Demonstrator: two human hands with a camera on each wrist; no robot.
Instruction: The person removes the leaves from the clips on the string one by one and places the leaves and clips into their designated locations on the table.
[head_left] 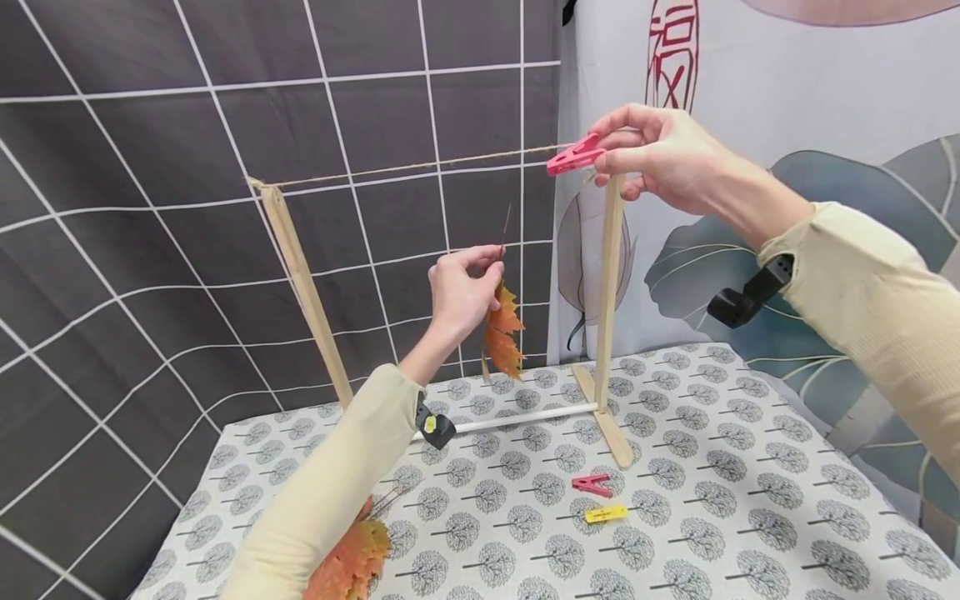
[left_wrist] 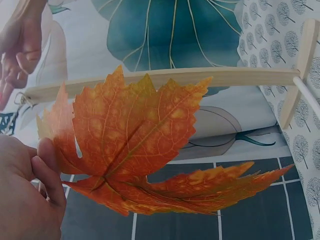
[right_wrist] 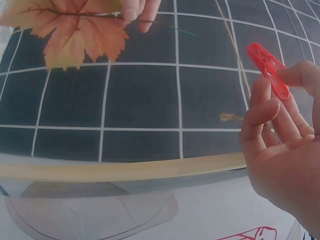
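My left hand (head_left: pixel 467 287) pinches the thin stem of an orange artificial maple leaf (head_left: pixel 506 342) below the string. The leaf hangs down beside the fingers; in the left wrist view its toothed orange blades (left_wrist: pixel 135 125) spread out past the fingertips. Higher up, at the string's right end, my right hand (head_left: pixel 667 158) holds a pinkish-red clothespin (head_left: pixel 576 157) between thumb and fingers. In the right wrist view this clothespin (right_wrist: pixel 267 67) lies close to the twine (right_wrist: pixel 235 45); whether it grips the twine I cannot tell.
A twine line (head_left: pixel 405 165) runs between a left wooden post (head_left: pixel 303 283) and a right wooden post (head_left: pixel 609 300), joined low by a white rod (head_left: pixel 525 417). On the tree-patterned tablecloth (head_left: pixel 517 525) lie a red clothespin (head_left: pixel 592 484), a yellow clothespin (head_left: pixel 606 513) and more orange leaves (head_left: pixel 352 558).
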